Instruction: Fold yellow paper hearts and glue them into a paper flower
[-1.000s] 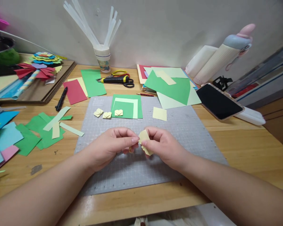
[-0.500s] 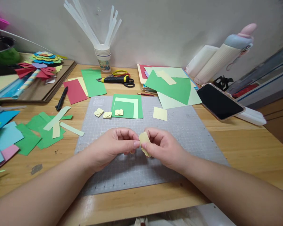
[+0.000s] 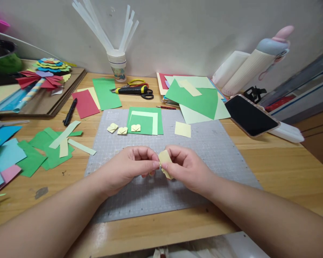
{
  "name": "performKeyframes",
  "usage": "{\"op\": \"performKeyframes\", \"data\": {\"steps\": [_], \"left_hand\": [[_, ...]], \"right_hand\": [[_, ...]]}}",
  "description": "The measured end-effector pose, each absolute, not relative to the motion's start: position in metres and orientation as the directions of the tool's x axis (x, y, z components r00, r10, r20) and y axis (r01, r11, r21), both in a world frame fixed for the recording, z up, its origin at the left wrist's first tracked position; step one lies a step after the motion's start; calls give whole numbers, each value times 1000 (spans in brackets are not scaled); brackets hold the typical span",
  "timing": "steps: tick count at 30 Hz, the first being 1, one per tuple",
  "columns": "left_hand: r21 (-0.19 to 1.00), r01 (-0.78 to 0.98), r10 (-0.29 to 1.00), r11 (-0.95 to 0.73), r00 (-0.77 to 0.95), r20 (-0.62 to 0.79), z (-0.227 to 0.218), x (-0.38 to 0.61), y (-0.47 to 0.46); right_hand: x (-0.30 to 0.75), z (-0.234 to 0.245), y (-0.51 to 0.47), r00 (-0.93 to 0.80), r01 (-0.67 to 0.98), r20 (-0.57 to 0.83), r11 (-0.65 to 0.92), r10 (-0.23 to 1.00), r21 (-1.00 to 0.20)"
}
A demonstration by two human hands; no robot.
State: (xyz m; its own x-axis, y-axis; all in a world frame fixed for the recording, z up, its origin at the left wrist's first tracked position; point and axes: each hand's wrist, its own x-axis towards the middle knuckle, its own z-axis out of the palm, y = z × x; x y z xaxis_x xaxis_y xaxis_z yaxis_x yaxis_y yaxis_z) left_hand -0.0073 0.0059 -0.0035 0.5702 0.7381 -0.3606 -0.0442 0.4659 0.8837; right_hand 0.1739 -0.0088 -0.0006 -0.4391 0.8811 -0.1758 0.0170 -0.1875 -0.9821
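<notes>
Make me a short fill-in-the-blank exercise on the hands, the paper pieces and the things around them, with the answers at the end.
1. The folded paper in the right hand is pale ____ in colour.
2. Counting them all, there are ____ small folded hearts lying beyond the left hand.
3. The large gridded mat is ____ in colour.
4. Seen from the person's side, the phone is to the ____ of the mat.

Missing words: yellow; three; grey; right.

A yellow paper square (image 3: 182,129) lies on the grey mat (image 3: 212,154), right of three folded yellow paper hearts (image 3: 122,131); white paper cups (image 3: 118,68) stand near the wooden surface's (image 3: 280,159) back edge.
</notes>
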Motion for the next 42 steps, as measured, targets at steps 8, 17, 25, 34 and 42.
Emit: {"op": "performKeyframes", "data": {"steps": [8,17,25,34,42], "left_hand": [[897,-22,739,442,576,-350,-5,-7,7],[893,-29,737,450,577,-352,-2,-8,6],[897,-16,731,441,587,-348,-3,-8,6],[904,-17,748,427,569,-342,-2,-4,4],[976,81,892,200,397,-216,5,1,-2]], "right_hand": [[173,-2,-9,-450,35,-172,-175,876,-984],[174,-2,-9,-469,22,-210,-227,858,-974],[175,-1,-9,-468,63,-228,-226,853,-972],[174,-1,-10,-437,43,-203,-205,877,-978],[173,1,-8,-421,3,-230,-252,878,-968]]}}
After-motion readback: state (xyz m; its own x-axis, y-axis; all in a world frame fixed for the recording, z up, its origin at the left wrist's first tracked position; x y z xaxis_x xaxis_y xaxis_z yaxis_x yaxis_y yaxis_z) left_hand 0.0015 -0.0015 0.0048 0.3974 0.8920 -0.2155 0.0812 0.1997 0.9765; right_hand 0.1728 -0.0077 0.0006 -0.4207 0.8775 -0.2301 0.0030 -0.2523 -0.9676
